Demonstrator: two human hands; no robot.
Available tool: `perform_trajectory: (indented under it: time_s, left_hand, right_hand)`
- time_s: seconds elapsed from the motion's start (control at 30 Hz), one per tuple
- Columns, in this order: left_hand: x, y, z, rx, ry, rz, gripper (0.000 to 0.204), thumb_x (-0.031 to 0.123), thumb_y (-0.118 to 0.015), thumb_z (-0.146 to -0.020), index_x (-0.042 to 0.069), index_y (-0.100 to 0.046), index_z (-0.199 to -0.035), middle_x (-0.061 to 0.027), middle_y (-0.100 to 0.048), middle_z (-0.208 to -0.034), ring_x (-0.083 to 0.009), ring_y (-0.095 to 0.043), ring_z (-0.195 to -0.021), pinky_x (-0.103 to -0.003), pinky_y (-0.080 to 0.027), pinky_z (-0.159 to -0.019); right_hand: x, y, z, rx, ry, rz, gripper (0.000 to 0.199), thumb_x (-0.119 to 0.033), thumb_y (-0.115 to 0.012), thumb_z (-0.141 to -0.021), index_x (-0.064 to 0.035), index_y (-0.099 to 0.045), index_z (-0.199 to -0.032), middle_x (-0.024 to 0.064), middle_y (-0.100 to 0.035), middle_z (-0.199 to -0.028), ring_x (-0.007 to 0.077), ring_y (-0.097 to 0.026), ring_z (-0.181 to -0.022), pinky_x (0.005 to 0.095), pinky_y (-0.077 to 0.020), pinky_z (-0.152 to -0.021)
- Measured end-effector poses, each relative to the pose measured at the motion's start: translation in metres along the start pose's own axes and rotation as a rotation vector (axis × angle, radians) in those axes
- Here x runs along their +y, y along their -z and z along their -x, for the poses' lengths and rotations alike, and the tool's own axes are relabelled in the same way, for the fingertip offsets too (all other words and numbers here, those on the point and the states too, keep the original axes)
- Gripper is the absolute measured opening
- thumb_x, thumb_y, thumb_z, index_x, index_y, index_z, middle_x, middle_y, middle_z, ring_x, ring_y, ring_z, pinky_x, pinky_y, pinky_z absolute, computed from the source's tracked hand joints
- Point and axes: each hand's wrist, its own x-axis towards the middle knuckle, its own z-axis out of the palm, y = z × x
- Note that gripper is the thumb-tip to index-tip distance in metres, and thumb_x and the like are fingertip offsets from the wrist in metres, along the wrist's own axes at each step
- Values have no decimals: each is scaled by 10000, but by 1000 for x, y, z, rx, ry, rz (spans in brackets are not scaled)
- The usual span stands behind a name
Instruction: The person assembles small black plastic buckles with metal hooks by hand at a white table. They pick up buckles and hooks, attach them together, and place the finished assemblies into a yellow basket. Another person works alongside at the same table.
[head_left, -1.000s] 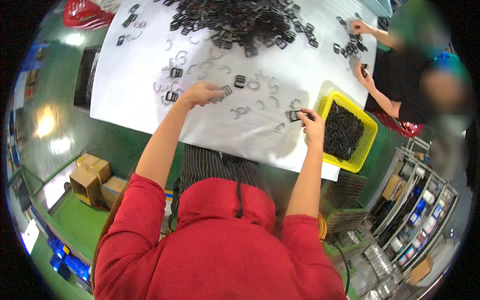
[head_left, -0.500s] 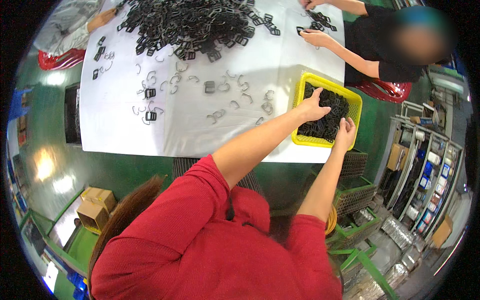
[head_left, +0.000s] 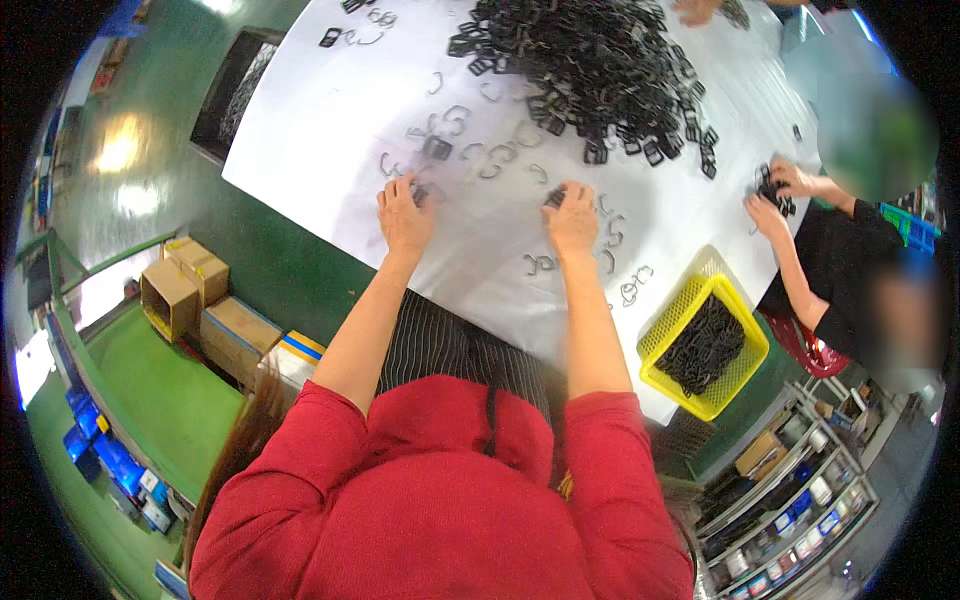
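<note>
My left hand (head_left: 404, 220) is on the white-covered table, its fingers closed on a small black plastic buckle (head_left: 420, 193). Level with it, my right hand (head_left: 573, 224) pinches another black buckle (head_left: 554, 199) at its fingertips. Thin, pale C-shaped pieces (head_left: 497, 160) lie scattered around and between both hands. One more black buckle (head_left: 436, 149) rests just beyond my left hand. To the right, a yellow plastic basket (head_left: 736, 392) stands at the table's edge with many black parts (head_left: 704, 345) inside.
A large heap of black buckles (head_left: 610, 75) covers the far middle of the table (head_left: 310, 140). At the right edge, a co-worker's hands (head_left: 775, 200) handle black buckles. Cardboard boxes (head_left: 185, 285) stand on the left, and a loaded shelf rack (head_left: 800, 500) is at the lower right.
Both my hands have left the yellow basket and are now over the table's near middle, each at a black buckle. The whole view has turned, so the basket appears lower and farther right.
</note>
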Motion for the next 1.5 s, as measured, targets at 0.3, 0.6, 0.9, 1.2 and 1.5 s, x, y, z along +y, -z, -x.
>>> perform_trajectory:
  time_s: [0.3,0.6,0.9,1.2,1.5]
  left_hand:
    - [-45,9,-29,-289,81,366,245,108,-675,-719,60,-606,-950,-131,-627,-914,-263,-607,-808,-360,-480,-717]
    - [-78,29,-47,-380,566,917,217,103,-581,-853,38,-553,-1057,-61,-632,-943,-118,-597,-810,-242,-493,-642]
    - [-57,21,-30,-306,729,1105,191,97,-572,-864,14,-554,-1036,-53,-626,-916,-122,-595,-831,-264,-505,-694]
    - [79,-29,34,-745,499,1241,266,156,-548,-875,49,-609,-1111,-29,-642,-970,-121,-595,-868,-276,-486,-721]
    - [152,-111,173,-687,-1326,-28,523,270,-513,-866,164,-374,-1359,-31,-290,-1441,-237,-162,-1368,-494,-66,-1110]
  right_hand:
    - [-86,-9,-58,-779,-262,-1244,167,-217,-662,-768,-90,-605,-860,-7,-580,-750,137,-592,-763,276,-461,-673]
    - [-143,-64,-55,-267,223,-87,299,-277,-713,-710,-77,-590,-895,119,-615,-890,293,-604,-826,389,-467,-653]
    - [-99,-13,-49,-387,-124,-491,221,-235,-688,-751,-45,-653,-860,49,-639,-796,139,-601,-734,302,-421,-559]
    - [-19,49,39,-430,-566,-1269,240,-238,-669,-807,-39,-644,-940,8,-607,-743,85,-558,-640,202,-403,-510]
    - [172,153,174,522,-830,-987,250,-220,-655,-829,-31,-625,-989,8,-605,-799,92,-560,-686,220,-427,-540]
